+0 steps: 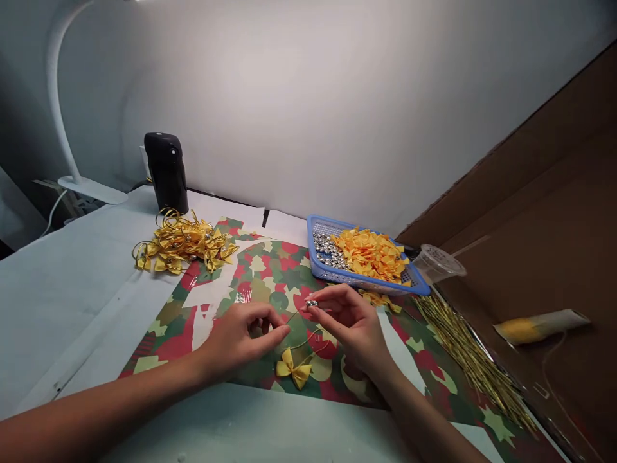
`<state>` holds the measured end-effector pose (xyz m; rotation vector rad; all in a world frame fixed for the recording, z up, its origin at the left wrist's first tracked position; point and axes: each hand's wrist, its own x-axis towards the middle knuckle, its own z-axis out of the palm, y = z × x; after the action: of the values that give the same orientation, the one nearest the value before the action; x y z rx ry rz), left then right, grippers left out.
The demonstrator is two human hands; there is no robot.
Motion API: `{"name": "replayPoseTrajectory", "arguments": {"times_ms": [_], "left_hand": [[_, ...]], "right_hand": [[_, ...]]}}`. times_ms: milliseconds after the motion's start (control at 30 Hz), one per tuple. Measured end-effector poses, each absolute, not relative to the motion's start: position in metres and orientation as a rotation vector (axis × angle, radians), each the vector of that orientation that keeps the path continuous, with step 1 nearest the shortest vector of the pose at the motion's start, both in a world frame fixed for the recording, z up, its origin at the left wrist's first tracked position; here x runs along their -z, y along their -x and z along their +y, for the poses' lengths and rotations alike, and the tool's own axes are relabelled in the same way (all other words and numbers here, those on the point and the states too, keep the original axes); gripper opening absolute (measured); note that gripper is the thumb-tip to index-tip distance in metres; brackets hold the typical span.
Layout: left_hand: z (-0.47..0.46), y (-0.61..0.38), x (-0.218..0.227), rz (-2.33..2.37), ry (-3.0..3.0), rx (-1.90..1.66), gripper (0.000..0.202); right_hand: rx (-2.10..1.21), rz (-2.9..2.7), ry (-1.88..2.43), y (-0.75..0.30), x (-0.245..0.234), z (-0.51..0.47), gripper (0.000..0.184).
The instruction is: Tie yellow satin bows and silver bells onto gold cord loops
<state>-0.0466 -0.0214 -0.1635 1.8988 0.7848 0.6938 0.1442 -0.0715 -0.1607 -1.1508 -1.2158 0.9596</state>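
Observation:
Between thumb and fingertips, my right hand [354,321] pinches a small silver bell [312,303]. My left hand [248,331] is closed in a pinch on a thin gold cord [292,316], whose end reaches toward the bell. Whether the cord passes through the bell is too small to tell. Below the hands, a yellow ribbon bow [294,369] hangs or lies on the looped cord, over the patterned paper. Past my right hand is a blue basket [315,273] with silver bells [328,247] and many yellow bows [373,254].
A pile of corded yellow bows [186,244] lies at the left, by a black bottle [166,170] and a white lamp [91,190]. Gold cords [467,357] lie at the right, near a clear plastic cup [438,262]. A cardboard wall [540,257] bounds the right side.

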Motion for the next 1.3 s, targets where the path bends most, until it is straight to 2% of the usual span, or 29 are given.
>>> {"name": "replayPoseTrajectory", "arguments": {"times_ms": [133, 433, 667, 800, 1067, 1300], "left_hand": [[-0.022, 0.045, 0.163, 0.812, -1.878, -0.646, 0.024], [-0.023, 0.044, 0.163, 0.794, -1.867, -0.63, 0.022], [-0.022, 0.045, 0.165, 0.821, -1.88, -0.614, 0.021], [-0.023, 0.044, 0.164, 0.824, -1.89, -0.641, 0.022], [-0.022, 0.044, 0.163, 0.772, -1.955, -0.698, 0.021], [-0.023, 0.045, 0.166, 0.705, -2.065, -0.702, 0.014]], "right_hand": [[-0.997, -1.052, 1.19, -0.137, 0.175, -0.072, 0.021], [-0.774, -1.3, 1.263, -0.13, 0.163, -0.084, 0.01], [-0.618, -1.489, 1.213, -0.132, 0.169, -0.085, 0.012], [-0.784, -1.378, 1.207, -0.131, 0.168, -0.085, 0.024], [-1.05, -1.287, 1.224, -0.132, 0.165, -0.078, 0.011], [-0.999, -1.27, 1.204, -0.132, 0.163, -0.08, 0.012]]}}
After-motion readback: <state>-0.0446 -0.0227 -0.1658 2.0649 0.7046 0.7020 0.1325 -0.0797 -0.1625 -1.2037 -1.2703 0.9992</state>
